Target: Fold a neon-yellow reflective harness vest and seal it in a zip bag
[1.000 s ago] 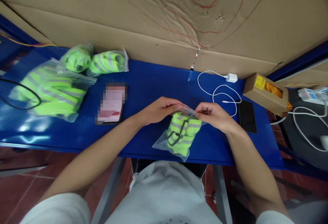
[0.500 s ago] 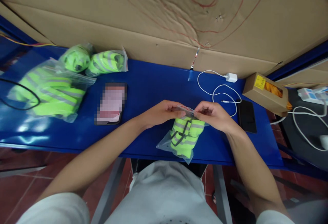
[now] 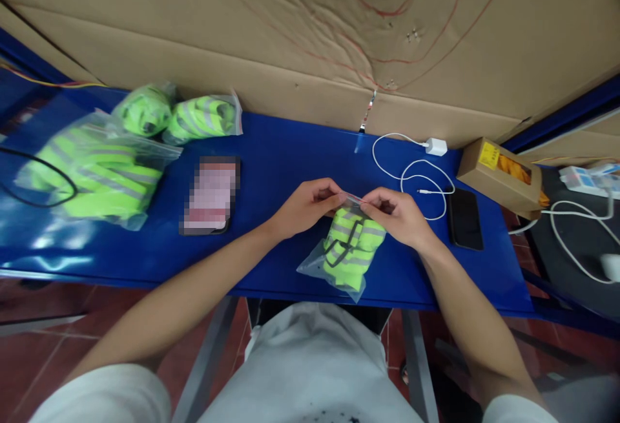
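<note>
A clear plastic bag (image 3: 352, 248) with a folded neon-yellow vest inside lies near the front edge of the blue table (image 3: 290, 152). Grey reflective bands and dark straps show through the plastic. My left hand (image 3: 310, 206) pinches the left part of the bag's top edge between thumb and fingers. The right part of that edge is pinched by my right hand (image 3: 397, 215). A short stretch of the edge shows between the two hands.
Bagged yellow vests (image 3: 106, 177) lie at the left, beside a lit phone (image 3: 209, 197). To the right are a white cable with a charger (image 3: 436, 146), a dark phone (image 3: 465, 219) and a cardboard box (image 3: 516, 184). A cardboard panel (image 3: 290, 42) stands behind.
Both hands have moved slightly up and to the left along with the top of the bag. Their pinch on its edge is kept.
</note>
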The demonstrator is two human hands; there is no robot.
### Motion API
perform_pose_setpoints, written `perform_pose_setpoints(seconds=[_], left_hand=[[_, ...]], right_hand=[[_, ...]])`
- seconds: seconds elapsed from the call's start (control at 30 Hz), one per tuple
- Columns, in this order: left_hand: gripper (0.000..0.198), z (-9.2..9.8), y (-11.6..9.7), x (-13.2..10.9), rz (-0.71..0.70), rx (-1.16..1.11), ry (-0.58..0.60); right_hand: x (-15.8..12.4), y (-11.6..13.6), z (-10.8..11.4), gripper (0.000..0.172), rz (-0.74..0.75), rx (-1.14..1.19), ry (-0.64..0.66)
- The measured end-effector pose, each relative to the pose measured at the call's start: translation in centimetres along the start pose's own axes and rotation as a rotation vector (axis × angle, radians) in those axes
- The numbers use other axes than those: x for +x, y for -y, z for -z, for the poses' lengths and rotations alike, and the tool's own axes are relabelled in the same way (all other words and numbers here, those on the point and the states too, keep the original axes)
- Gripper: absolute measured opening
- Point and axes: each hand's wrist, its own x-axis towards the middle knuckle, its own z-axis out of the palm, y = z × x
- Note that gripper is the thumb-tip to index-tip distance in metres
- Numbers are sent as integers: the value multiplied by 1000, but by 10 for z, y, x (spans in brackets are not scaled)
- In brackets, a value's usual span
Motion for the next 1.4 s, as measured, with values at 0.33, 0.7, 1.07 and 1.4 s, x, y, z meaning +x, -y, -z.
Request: perform_pose_setpoints(seconds=[0.33, 0.7, 1.07, 1.4], left_hand=[[36, 1, 5, 1, -110, 176, -42], [27, 1, 0, -1, -152, 248, -7], [29, 1, -1, -2, -90, 303, 105], [74, 5, -6, -5, 14, 135, 243]], right_hand=[[1, -2, -2, 15, 19, -86, -1], [1, -5, -11, 26, 46, -23, 45], [-2, -4, -20, 30, 20, -6, 118], [4, -5, -11, 31, 133, 25, -388]])
